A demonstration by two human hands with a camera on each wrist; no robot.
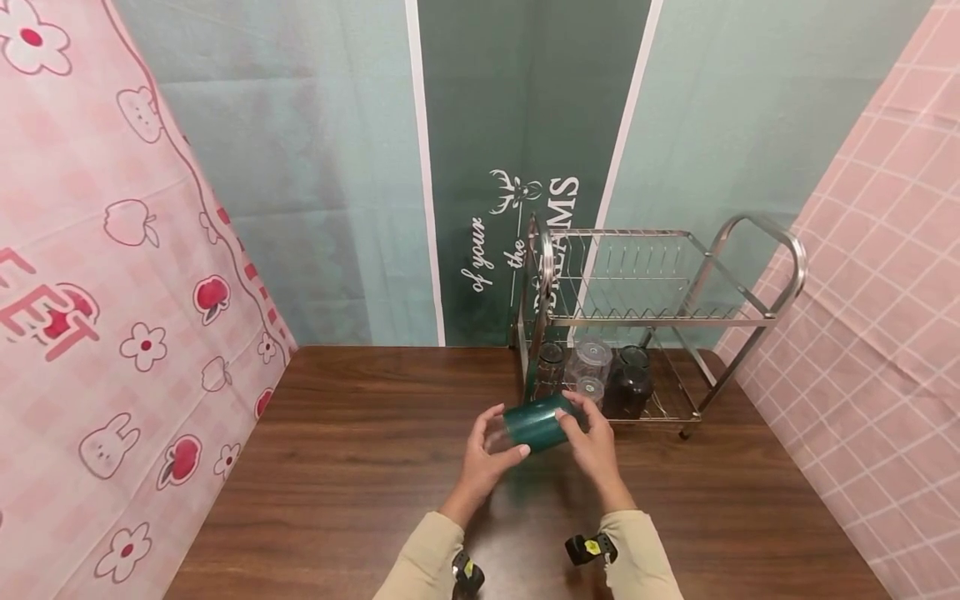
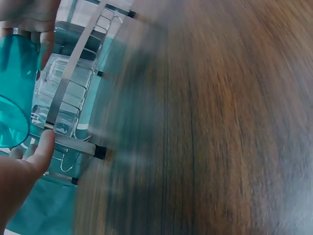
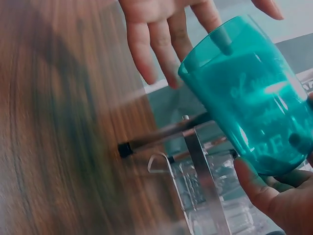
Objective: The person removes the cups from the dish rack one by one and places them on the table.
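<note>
A translucent teal drinking glass [image 1: 535,423] lies tilted on its side in the air above the table, before the dish rack. My right hand [image 1: 597,446] grips it around its base end, thumb and fingers on opposite sides. At the rim end is my left hand [image 1: 480,467], thumb and fingers spread around the mouth. In the right wrist view the left hand's fingers [image 3: 159,51] look fairly straight beside the rim of the glass [image 3: 254,98]; one shows through its wall. Whether they touch it, I cannot tell.
A two-tier metal dish rack [image 1: 660,321] stands at the table's back right. On its lower tier sit clear glasses [image 1: 592,358] and a dark jar-like vessel [image 1: 630,387]. Brown wooden table [image 1: 360,467] lies below; printed cloths hang at the back and both sides.
</note>
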